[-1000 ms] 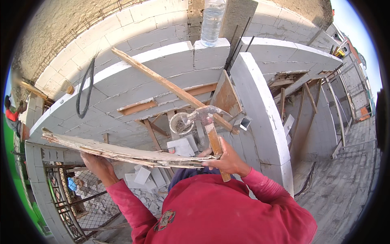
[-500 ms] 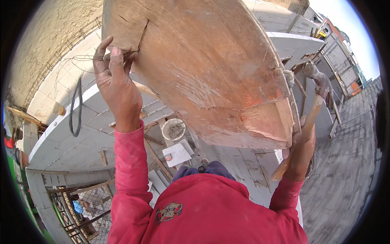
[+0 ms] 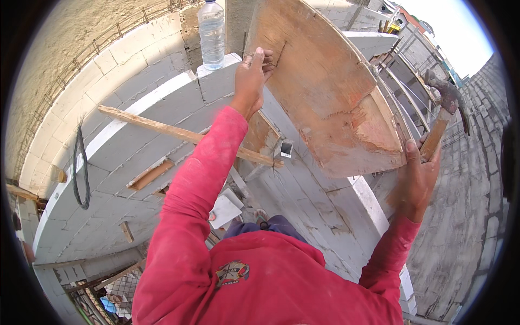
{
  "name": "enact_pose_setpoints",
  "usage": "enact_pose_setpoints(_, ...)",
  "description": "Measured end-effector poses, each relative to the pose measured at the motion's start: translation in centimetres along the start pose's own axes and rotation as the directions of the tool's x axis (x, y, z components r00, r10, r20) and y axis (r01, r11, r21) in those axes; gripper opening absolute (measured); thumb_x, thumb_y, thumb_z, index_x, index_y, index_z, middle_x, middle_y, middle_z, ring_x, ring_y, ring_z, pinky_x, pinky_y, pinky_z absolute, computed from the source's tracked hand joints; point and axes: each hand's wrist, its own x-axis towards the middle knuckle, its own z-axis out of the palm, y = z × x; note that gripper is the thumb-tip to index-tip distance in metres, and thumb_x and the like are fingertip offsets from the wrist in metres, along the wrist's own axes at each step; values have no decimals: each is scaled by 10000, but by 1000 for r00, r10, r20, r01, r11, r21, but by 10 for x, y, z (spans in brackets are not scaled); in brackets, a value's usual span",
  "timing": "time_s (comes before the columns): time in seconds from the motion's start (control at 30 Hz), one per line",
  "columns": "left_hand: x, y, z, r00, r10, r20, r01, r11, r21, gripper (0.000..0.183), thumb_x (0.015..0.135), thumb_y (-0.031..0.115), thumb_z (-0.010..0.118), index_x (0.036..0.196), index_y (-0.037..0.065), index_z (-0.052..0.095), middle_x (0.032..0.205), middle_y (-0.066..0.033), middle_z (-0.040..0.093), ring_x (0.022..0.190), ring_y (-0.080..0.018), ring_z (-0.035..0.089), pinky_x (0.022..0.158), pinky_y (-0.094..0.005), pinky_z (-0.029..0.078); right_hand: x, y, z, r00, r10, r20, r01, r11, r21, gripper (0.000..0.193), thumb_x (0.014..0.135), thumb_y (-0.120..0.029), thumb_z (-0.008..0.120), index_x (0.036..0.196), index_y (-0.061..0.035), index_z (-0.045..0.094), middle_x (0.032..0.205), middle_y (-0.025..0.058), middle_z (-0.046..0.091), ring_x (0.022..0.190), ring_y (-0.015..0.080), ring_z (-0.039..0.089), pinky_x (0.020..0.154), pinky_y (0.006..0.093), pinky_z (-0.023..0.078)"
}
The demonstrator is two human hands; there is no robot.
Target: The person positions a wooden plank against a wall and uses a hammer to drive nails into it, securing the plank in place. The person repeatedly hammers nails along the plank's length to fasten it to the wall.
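Observation:
A worn plywood board (image 3: 330,92) stands tilted in front of me, its lower right corner chipped and splintered. My left hand (image 3: 252,78) is closed at the board's left side, fingers pinched on thin tie wire that is barely visible here. A dark wire strand (image 3: 281,53) lies against the board's face just beside those fingers. My right hand (image 3: 421,176) is closed round the wooden handle of a claw hammer (image 3: 440,122), head up, with the thumb by the board's lower right corner. Part of the handle is hidden behind the hand.
A water bottle (image 3: 212,35) stands on the block wall (image 3: 135,122) at the back left. A coil of dark wire (image 3: 80,168) hangs over that wall. A wooden strip (image 3: 184,132) slants across near a square metal tube (image 3: 286,148). Blockwork (image 3: 460,216) extends on the right.
My left hand and the board have shifted right in view, and the hammer with them. The bottle and wooden strip have come into sight; the bucket is now out of sight.

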Motion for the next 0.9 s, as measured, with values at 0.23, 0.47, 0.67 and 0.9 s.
enact_pose_setpoints(0.23,-13,-98,-35,981,-147,-123,120,971,-206,415,1179,363,377,1290,17,577,1411,-203,537,1387,-350,522,1249,-480,377,-3,35,33,979,116,166,-98,989,-114,429,934,-200,830,1163,-51,500,898,47,601,528,88,558,442,254,445)
enact_pose_setpoints(0.47,-27,-178,-53,802,-436,-408,222,852,-474,371,1174,442,346,1131,130,543,1498,-129,505,1545,-346,399,1237,-691,259,-19,93,65,936,287,202,-229,936,-267,450,883,-187,859,1147,-63,516,890,50,647,549,122,596,497,294,500)
enact_pose_setpoints(0.67,-3,-225,-78,778,-436,-451,189,848,-495,354,1166,464,360,1084,163,527,1536,-101,495,1584,-357,346,1245,-708,210,-35,147,91,935,312,168,-230,895,-382,408,894,-201,858,1113,-59,545,884,47,637,632,138,600,581,309,503)
enact_pose_setpoints(0.9,38,-239,-95,795,-394,-461,171,875,-452,372,1158,499,352,1061,181,520,1531,-100,507,1584,-360,351,1254,-705,169,-29,183,125,956,186,227,-47,860,-507,421,898,-279,874,1102,-45,590,902,107,674,803,255,642,783,409,522)
